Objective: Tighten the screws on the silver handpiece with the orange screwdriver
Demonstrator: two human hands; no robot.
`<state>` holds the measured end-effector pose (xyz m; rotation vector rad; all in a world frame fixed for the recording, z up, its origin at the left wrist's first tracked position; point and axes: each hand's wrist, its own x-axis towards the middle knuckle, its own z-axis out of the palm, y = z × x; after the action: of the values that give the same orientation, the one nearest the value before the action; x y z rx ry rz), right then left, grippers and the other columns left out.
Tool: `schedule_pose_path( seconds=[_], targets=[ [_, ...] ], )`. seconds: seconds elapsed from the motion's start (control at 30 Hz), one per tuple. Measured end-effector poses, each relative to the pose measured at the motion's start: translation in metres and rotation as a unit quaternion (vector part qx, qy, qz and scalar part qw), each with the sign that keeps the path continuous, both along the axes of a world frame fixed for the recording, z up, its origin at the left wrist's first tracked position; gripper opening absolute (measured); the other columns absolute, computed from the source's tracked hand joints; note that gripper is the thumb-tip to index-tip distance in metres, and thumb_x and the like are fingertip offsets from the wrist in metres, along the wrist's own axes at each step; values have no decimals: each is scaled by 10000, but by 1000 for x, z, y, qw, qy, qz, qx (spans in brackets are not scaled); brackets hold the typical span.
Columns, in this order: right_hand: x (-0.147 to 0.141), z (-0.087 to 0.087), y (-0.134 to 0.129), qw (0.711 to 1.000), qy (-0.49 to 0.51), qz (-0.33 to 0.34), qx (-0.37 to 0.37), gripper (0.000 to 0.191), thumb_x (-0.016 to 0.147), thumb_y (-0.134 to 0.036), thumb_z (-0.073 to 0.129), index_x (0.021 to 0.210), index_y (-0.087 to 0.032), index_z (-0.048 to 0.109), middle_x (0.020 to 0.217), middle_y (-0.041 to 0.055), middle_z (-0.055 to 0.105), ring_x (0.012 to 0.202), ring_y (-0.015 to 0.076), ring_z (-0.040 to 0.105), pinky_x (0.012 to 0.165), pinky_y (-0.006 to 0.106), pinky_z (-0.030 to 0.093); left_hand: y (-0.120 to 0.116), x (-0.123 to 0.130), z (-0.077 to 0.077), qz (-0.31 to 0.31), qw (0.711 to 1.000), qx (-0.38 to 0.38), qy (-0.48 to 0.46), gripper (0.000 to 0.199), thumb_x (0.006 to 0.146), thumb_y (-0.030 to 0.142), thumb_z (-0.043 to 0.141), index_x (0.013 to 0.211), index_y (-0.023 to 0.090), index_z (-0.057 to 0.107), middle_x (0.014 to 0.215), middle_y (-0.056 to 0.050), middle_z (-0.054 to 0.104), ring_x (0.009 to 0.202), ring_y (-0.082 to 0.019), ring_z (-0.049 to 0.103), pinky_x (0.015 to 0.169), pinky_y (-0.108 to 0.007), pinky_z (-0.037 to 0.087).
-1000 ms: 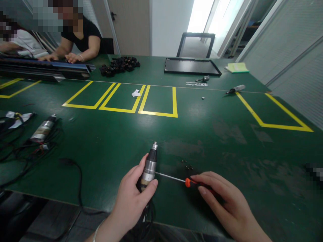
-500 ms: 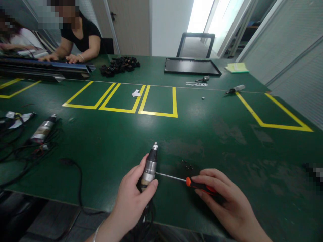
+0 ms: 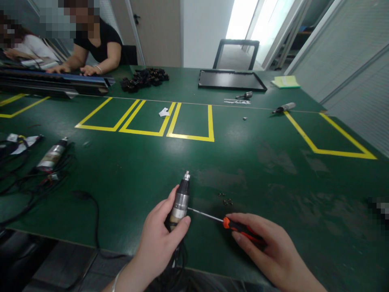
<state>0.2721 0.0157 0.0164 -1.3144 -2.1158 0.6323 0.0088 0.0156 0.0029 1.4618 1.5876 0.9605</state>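
My left hand (image 3: 162, 231) is closed around the body of an electric screwdriver (image 3: 181, 200), silver and black, its chuck pointing away from me. Cables hang from its rear end below my wrist. In my right hand (image 3: 267, 243) is a screwdriver (image 3: 240, 229) with an orange and black handle, gripped between thumb and fingers. Its thin metal shaft reaches left, and the tip meets the right side of the electric screwdriver's silver body. Several small screws (image 3: 227, 201) lie on the green table just beyond the handle.
A second electric screwdriver (image 3: 52, 156) lies among tangled cables on the left. Yellow tape (image 3: 190, 138) marks rectangles on the table (image 3: 146, 162). Farther back are a pile of black parts (image 3: 144, 79), a black panel (image 3: 232, 80) and a yellow pad (image 3: 285, 81). Two people sit at the far left.
My right hand and the handle of the screwdriver have dropped slightly toward me, tilting the shaft a little more, and the fingers have shifted on the handle. The left hand stays in place.
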Motion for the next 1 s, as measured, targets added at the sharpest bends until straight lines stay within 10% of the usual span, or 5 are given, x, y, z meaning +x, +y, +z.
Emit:
schedule_pose_path(
  seconds=[1.0],
  targets=[
    [6,-5,3,998,24,-44,24,186,882,-256,716,1052,-286,787,1090,66,802,987,234,776,846,319,648,-2,-1,-1,5,1000,-2,-4,606,867,364,663,1449,214,579,1103,-72,737,977,-261,670,842,-357,501]
  ],
)
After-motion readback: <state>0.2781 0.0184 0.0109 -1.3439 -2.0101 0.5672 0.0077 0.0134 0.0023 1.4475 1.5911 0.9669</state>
